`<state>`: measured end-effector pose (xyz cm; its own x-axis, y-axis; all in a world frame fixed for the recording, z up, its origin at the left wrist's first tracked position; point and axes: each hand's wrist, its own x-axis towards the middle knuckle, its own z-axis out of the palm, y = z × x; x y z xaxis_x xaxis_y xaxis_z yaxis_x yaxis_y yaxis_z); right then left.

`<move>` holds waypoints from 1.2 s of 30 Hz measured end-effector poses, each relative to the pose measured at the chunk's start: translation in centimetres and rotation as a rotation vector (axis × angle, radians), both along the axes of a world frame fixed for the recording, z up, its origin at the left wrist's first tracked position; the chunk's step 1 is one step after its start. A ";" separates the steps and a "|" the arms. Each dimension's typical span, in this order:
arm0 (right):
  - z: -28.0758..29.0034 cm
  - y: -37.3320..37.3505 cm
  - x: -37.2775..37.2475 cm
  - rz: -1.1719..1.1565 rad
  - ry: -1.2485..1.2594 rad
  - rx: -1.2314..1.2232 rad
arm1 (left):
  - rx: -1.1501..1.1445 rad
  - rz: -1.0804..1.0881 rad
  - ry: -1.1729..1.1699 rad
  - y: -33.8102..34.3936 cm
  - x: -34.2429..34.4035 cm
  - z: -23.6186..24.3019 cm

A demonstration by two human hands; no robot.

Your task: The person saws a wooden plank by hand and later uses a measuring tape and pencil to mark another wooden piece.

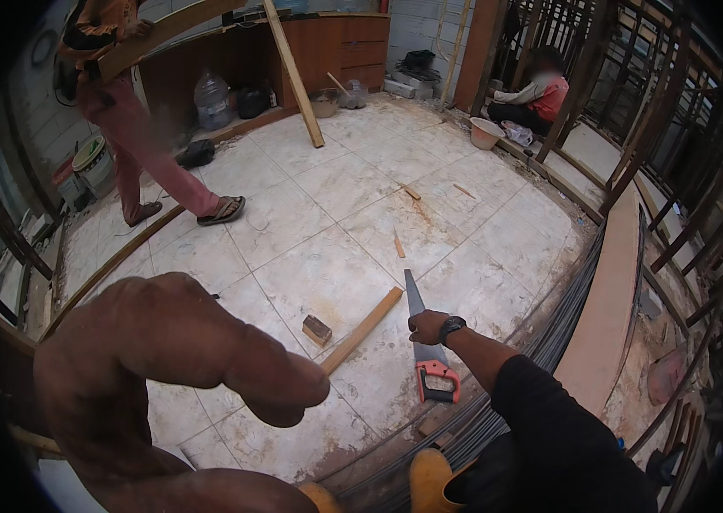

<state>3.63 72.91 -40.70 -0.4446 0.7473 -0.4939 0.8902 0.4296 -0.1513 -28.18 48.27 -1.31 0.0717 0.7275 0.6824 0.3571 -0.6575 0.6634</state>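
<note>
My left hand (182, 342) looms large at the lower left, close to the camera. Its fingers curve in a C shape, apart from the thumb, and floor tiles show through the empty gap. In front of me, my right hand (426, 327) grips a handsaw (415, 295) by its grey blade. The saw's orange and black handle hangs toward me and the narrow end points away. A narrow wooden strip (365, 329) lies on the tiles left of the saw, its near end hidden behind my left fingertips. Beside the strip sits a short wood block (317, 330).
Dark metal rods (541, 363) and a wide plank (609, 299) run along the right. Wood scraps (399, 245) dot the tiled floor (293, 231). A person (122, 111) carries a board at the far left; another person (541, 94) sits far right near a bucket (486, 133). My yellow boots (430, 480) stand below.
</note>
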 end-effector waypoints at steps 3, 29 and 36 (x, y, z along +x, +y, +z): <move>0.8 -0.6 1.9 -0.044 -0.029 -0.004 | -0.066 -0.044 0.034 0.5 0.7 0.5; 4.5 -1.7 -5.8 -0.003 0.002 0.133 | -0.876 -0.159 0.607 7.2 1.2 -9.6; 3.2 -0.3 -6.6 -0.068 0.078 0.115 | -0.884 0.226 0.913 11.4 -5.2 -26.7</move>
